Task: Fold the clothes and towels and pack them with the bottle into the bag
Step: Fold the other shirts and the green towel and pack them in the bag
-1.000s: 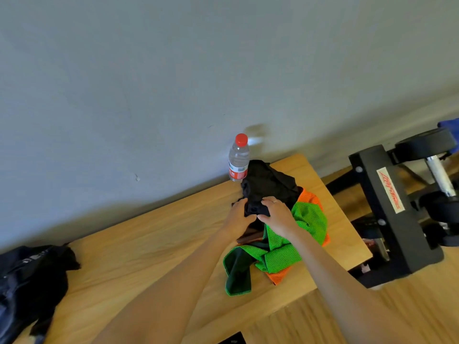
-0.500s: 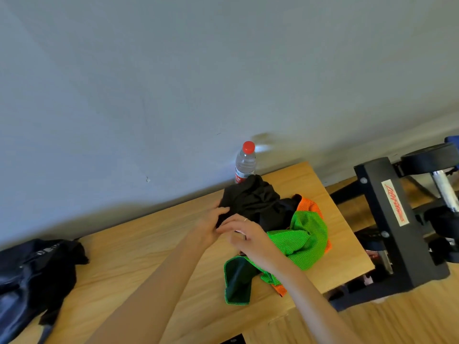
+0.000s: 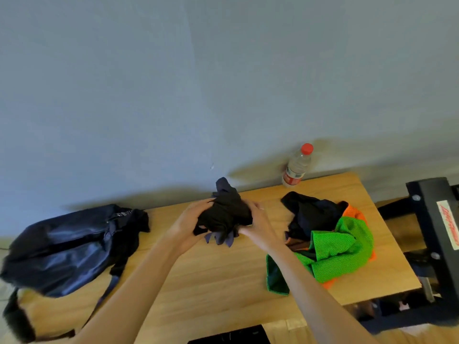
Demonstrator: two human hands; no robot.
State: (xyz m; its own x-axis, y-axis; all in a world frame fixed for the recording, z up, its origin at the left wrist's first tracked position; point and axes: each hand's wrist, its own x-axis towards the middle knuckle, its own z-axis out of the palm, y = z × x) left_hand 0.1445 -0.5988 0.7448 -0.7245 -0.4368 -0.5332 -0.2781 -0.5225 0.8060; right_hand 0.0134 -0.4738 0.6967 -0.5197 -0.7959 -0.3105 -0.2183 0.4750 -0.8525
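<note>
Both hands, the left hand (image 3: 188, 223) and right hand (image 3: 257, 225), are curling round a bunched black garment (image 3: 224, 216) and holding it up above the middle of the wooden surface (image 3: 211, 281). It is looking light, limp and shapeless, so gripping it by two corners or an edge would probably let it hang open for folding. Farther back, the bottle (image 3: 296, 167) is standing upright against the wall.

bag (image 3: 62, 247) — left end cut off

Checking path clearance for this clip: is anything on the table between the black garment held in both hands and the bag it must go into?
Nothing visible does. The black garment is held by the left hand and right hand above the table; only bare wood lies between it and the bag. The pile and bottle sit on the opposite side.
</note>
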